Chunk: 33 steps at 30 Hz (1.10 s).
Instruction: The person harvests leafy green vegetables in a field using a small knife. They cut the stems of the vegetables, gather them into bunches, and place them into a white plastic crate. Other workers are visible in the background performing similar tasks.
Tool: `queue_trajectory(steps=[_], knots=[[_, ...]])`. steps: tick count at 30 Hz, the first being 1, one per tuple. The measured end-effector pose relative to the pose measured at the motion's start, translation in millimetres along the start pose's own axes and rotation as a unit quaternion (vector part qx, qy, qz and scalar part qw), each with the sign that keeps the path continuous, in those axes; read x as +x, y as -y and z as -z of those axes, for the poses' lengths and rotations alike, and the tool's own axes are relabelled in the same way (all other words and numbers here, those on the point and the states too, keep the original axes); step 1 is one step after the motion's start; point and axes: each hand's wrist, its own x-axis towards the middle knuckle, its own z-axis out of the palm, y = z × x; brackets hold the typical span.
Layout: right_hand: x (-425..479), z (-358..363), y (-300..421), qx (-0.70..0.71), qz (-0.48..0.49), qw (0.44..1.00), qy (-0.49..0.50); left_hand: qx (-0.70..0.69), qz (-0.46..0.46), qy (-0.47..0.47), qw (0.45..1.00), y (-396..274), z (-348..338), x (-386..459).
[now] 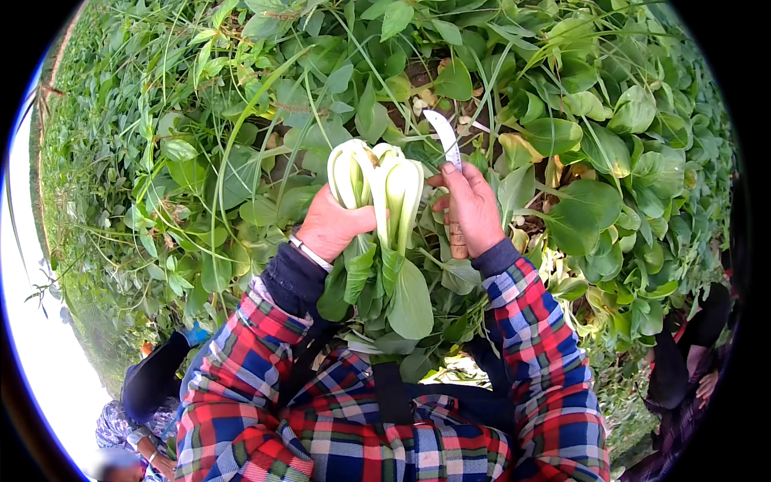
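Observation:
My left hand point(338, 224) is closed around cut heads of bok choy point(394, 190), with their pale stem bases pointing up and away from me and their green leaves hanging down toward my lap. To the right, my right hand point(471, 208) grips the wooden handle of a small curved knife point(446, 135). The blade points away from me, its tip curving to the left. Blade and bok choy are apart. Part of the handle is hidden by my fingers.
Leafy bok choy plants point(584, 211) grow on the right, some with yellowed leaves. Long grass and weeds point(199, 156) stand among the plants on the left. One person point(150, 385) is at the lower left, another point(680, 373) at the lower right.

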Motion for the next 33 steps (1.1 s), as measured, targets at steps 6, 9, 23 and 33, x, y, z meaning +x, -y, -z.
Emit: queue_trajectory(steps=[6, 9, 23, 33], knots=[[92, 38, -47, -0.168, 0.144, 0.964, -0.148, 0.609, -0.019, 0.097, 0.787, -42, -30, 87], [112, 13, -36, -0.203, 0.176, 0.956, -0.118, 0.713, 0.070, 0.101, 0.691, -61, -15, 123], [137, 12, -56, -0.449, 0.196, 0.859, -0.150, 0.683, 0.119, 0.039, 0.720, -3, 32, 116], [168, 22, -99, -0.278, 0.049, 0.958, -0.048, 0.676, 0.108, 0.055, 0.727, -6, 30, 108]])
